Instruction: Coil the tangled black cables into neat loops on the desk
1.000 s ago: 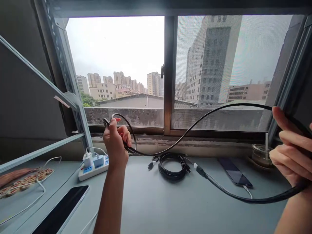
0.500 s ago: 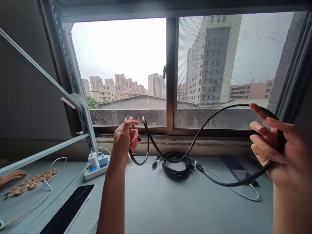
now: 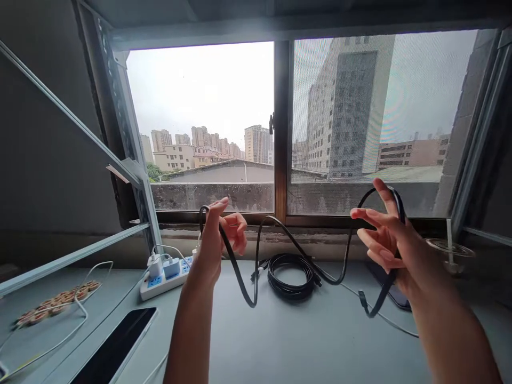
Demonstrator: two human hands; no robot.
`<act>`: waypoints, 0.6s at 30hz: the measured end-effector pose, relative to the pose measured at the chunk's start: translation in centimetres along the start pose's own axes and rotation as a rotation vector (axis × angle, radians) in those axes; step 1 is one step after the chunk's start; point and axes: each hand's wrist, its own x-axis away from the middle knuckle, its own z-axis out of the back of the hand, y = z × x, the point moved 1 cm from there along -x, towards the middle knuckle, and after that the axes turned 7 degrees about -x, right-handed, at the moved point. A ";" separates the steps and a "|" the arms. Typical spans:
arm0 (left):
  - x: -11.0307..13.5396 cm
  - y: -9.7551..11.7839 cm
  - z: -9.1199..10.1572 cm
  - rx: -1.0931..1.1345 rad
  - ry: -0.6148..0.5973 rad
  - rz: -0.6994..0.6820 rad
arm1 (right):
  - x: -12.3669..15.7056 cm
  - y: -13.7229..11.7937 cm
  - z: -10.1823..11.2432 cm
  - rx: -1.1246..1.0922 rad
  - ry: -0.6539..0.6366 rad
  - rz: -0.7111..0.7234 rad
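A long black cable [image 3: 280, 226] hangs in the air between my two raised hands, above a grey table [image 3: 280, 336]. My left hand [image 3: 218, 240] pinches one end of it, and a loop sags below that hand. My right hand [image 3: 386, 234] has its fingers spread, and the cable runs over the back of the thumb side and hangs down behind the palm, its plug end [image 3: 363, 298] dangling free. Below, between my hands, a second black cable lies coiled [image 3: 290, 274] on the table.
A white power strip [image 3: 166, 272] with chargers sits at the left by the window. A dark phone [image 3: 116, 346] lies at the front left, another phone [image 3: 394, 293] behind my right hand. A glass jar [image 3: 450, 253] stands on the sill. A metal shelf frame [image 3: 80, 248] rises at left.
My hands have come closer together, the right one moving left and in. The cable's far end lifted off the table and now dangles from my right hand; slack sags lower.
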 end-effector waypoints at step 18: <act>2.0 -1.2 -3.4 -0.068 -0.402 -0.128 | 2.6 3.1 -2.8 0.749 -0.471 0.083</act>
